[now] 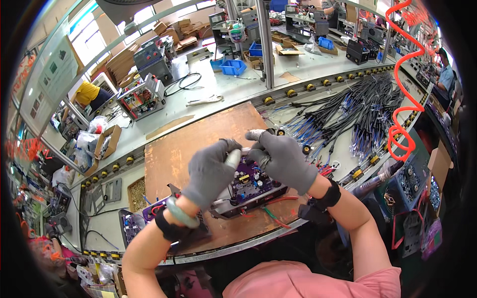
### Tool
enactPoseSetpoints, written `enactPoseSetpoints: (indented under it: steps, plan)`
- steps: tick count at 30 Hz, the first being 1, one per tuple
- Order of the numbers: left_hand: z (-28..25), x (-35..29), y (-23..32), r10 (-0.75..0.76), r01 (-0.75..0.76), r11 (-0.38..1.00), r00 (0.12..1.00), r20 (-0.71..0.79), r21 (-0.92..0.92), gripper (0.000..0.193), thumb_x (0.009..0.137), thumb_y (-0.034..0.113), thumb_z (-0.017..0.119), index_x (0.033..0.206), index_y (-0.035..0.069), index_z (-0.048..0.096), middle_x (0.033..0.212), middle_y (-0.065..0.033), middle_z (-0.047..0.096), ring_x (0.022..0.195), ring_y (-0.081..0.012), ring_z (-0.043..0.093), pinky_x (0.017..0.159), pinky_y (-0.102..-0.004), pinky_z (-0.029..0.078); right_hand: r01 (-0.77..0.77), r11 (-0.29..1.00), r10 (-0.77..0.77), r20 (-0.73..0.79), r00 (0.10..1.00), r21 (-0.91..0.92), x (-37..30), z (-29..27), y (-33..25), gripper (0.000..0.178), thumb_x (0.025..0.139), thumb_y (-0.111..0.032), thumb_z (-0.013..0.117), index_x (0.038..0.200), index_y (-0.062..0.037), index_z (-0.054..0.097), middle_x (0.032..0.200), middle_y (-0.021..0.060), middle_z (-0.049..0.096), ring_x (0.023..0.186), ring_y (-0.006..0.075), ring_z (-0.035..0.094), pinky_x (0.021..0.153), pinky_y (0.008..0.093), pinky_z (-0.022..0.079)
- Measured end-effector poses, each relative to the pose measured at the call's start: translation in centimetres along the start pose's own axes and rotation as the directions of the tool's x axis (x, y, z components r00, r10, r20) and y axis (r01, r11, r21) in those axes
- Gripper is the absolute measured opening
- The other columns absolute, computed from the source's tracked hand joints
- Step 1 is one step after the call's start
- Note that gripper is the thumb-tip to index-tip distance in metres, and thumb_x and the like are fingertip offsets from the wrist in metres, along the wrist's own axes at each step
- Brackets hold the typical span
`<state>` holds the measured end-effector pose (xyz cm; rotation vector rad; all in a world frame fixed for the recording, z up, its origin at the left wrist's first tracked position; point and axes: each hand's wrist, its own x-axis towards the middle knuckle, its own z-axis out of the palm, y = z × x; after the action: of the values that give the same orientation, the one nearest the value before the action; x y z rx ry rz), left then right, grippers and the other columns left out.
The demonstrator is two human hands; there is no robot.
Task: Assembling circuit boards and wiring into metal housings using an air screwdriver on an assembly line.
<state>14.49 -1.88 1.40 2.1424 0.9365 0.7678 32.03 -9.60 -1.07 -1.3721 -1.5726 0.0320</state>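
My left hand [211, 171], in a grey glove with pale fingertips, is closed above a purple circuit board [248, 181] set in a metal chassis [256, 202]. Close beside it, my right hand [288, 160] is also gloved, with its fingers curled in and one pale fingertip sticking out to the left. A small whitish bit shows between the two hands, but what they pinch is mostly hidden. The chassis lies on a brown board [171, 149]. Red and green wires [272, 217] trail from its front side.
At right lies a big bundle of black cables [348, 111] with blue ends. A coiled red air hose [405, 89] hangs nearby. To the lower left sits another circuit board [133, 226]. An opened machine [141, 97] and a blue bin [232, 67] stand on the far bench.
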Motion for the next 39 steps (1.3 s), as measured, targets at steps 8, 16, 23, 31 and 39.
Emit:
enactPoseSetpoints:
  steps: [8,16,23,31,39]
  plan:
    - [-0.9,2.5,-2.2,-0.231,-0.019,0.841,0.891,0.390,0.541,0.018,0.084,0.026,0.070,0.095,0.014,0.076,0.087,-0.0109,0.073,0.085,-0.0254,0.070,0.078,-0.0342,0.052,0.201,0.954,-0.157,0.199,0.967,-0.225,-0.9,-0.6,3.4,0.025,0.078,-0.017,0.073,0.102,-0.0107,0.069,0.086,0.0084,0.068,0.083,0.0272,0.065,0.078,0.0394,0.049]
    - [-0.3,3.4,-5.1,-0.257,0.051,0.914,0.842,0.475,0.403,0.022,0.085,0.029,0.071,0.097,0.011,0.074,0.088,-0.0091,0.073,0.082,-0.0251,0.069,0.077,-0.0361,0.052,0.031,0.999,-0.038,0.213,0.976,0.038,-1.1,-0.6,3.6,0.012,0.079,-0.011,0.072,0.091,-0.0125,0.071,0.081,0.0063,0.067,0.078,0.0278,0.065,0.070,0.0387,0.049]
    - [-0.3,3.6,-6.1,-0.251,0.142,0.956,0.848,0.466,0.257,0.016,0.086,0.014,0.069,0.096,0.002,0.072,0.086,-0.0083,0.074,0.076,-0.0137,0.067,0.068,-0.0293,0.052,0.112,0.991,-0.123,0.168,0.978,0.071,-1.0,-0.3,4.0,0.013,0.077,-0.010,0.072,0.090,-0.0103,0.071,0.081,0.0072,0.068,0.076,0.0282,0.065,0.070,0.0385,0.048]
    - [-0.7,4.9,-4.0,-0.352,0.076,0.881,0.766,0.538,0.468,0.028,0.085,0.030,0.072,0.101,0.007,0.073,0.085,-0.0107,0.073,0.080,-0.0207,0.069,0.075,-0.0335,0.053,0.105,0.993,-0.114,0.170,0.979,0.059,-0.9,-0.3,3.9,0.013,0.077,-0.010,0.073,0.090,-0.0091,0.071,0.084,0.0071,0.068,0.078,0.0285,0.065,0.071,0.0387,0.048]
    - [-0.3,7.1,-2.6,-0.467,-0.309,0.568,0.642,0.608,0.763,0.059,0.083,0.064,0.062,0.104,0.010,0.074,0.092,-0.0147,0.072,0.092,-0.0338,0.068,0.092,-0.0425,0.045,0.095,0.995,-0.099,0.179,0.979,0.030,-0.8,-0.2,3.6,0.011,0.078,-0.011,0.072,0.089,-0.0099,0.070,0.083,0.0067,0.068,0.080,0.0281,0.066,0.071,0.0389,0.049]
